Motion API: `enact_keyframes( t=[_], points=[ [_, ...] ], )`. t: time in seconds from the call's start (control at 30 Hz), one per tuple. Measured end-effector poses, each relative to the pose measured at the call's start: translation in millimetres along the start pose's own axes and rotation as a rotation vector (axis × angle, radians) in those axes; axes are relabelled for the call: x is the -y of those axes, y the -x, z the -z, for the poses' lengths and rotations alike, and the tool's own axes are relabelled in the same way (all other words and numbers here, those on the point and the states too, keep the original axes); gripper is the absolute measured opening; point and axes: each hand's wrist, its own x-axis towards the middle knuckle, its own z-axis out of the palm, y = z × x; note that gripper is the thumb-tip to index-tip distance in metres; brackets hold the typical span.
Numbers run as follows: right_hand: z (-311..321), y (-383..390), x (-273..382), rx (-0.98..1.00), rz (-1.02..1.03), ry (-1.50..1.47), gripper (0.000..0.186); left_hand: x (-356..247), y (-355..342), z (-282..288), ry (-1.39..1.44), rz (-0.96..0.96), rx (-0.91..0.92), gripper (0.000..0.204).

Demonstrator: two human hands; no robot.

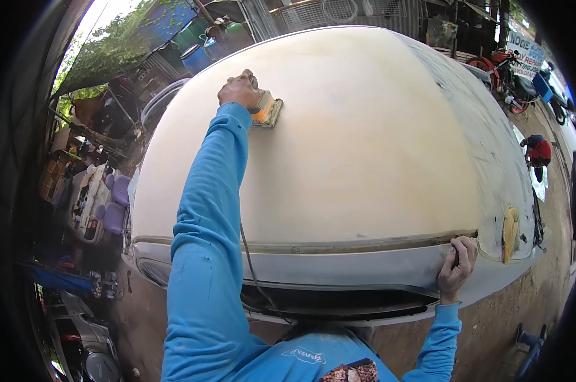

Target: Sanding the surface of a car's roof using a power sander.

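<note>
My left arm, in a blue sleeve, reaches far across a pale cream car roof (351, 153). At its end my left hand (240, 90) is closed around an orange electric sander (263, 113), whose flat pad lies on the roof. A dark cord (253, 270) comes out from behind my left sleeve and hangs down over the car's side. My right hand (458, 264) has its fingers curled over the near roof edge (402, 242), close to the windshield end; the sander is well away from it. Faint yellowish patches show on the roof's surface.
Wrinkled sheeting (485, 146) covers the right end of the car, beside a yellowish oblong piece (510, 234). Below the roof edge is a dark window opening (339, 300). A person in red (539, 151) and motorcycles (517, 79) are at right; purple seats (116, 204) stand left.
</note>
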Motion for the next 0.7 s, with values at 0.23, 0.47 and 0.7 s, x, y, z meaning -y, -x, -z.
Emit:
enact_keyframes(
  t=[0.23,0.47,0.7],
  points=[
    [1,-3,3,-0.026,-0.008,0.001,0.016,-106,20,9,0.061,-0.214,-0.022,0.073],
    [2,-5,6,-0.022,-0.036,-0.014,0.016,-183,34,4,0.083,-0.400,-0.088,0.071],
    [3,-8,4,-0.023,-0.014,-0.019,0.018,-206,20,6,0.093,-0.456,-0.098,0.070]
  ],
)
